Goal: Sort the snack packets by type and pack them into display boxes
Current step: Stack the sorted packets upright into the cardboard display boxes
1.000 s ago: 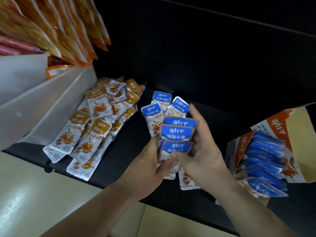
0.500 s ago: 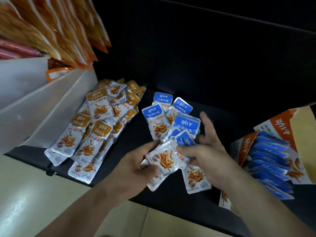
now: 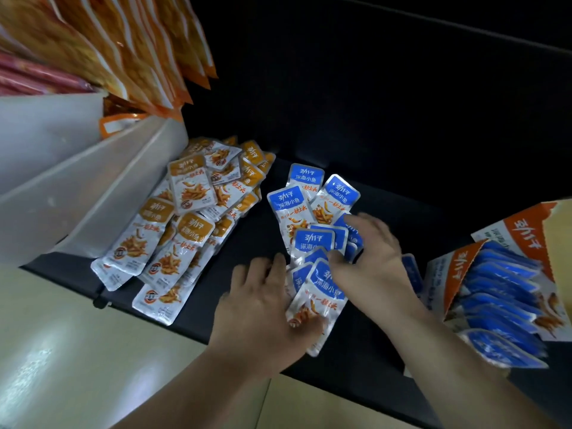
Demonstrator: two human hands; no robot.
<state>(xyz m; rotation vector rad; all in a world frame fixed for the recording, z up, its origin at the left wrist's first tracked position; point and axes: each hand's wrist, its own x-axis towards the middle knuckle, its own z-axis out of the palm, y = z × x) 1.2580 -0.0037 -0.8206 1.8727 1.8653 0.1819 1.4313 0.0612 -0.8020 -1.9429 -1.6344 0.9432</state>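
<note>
Dark shelf: orange packets lie sorted toward its left end. Left hand and right hand, fingers spread, press loose blue packets; display box at right looks mostly filled.

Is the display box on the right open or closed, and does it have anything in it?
Open. The display box has its flap folded back, and a row of blue packets stands on edge inside it, filling most of what shows.
</note>
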